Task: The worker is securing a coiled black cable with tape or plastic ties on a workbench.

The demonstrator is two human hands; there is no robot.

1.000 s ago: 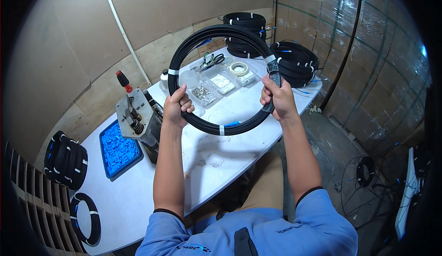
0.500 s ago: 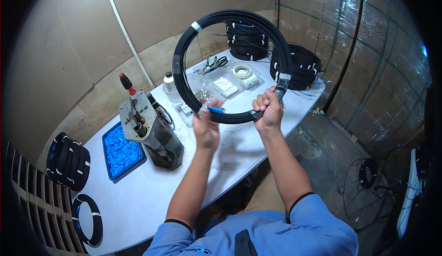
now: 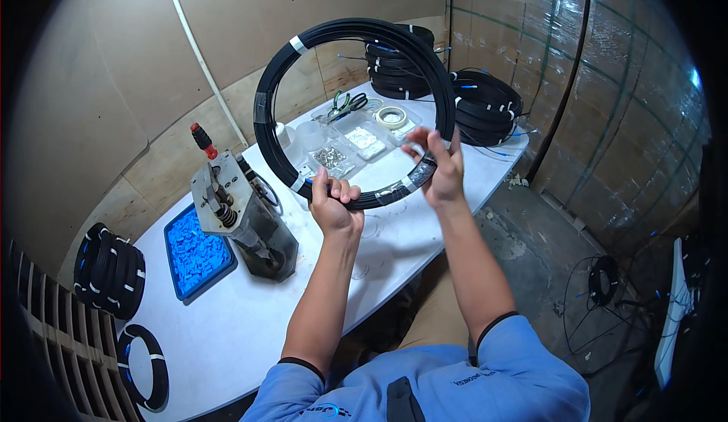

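Both of your hands are clamped on the black cable coil [image 3: 277,130], held upright above the white table [image 3: 227,331]; your left hand [image 3: 331,203] is fisted around the rim at about 7 o'clock of the ring; your right hand [image 3: 441,170] pinches the rim at about 5 o'clock, on a clear taped section, fingers partly spread; the two hands sit near each other but apart. A white tape band marks the coil near 11 o'clock. Through the ring, at 12 o'clock from your hands, lie clear parts trays [image 3: 356,145] and a tape roll [image 3: 392,116]; stacked black coils [image 3: 485,111] at 2 o'clock; a metal press tool [image 3: 239,217] at 9 o'clock, with a blue tray [image 3: 196,251] just beside it.
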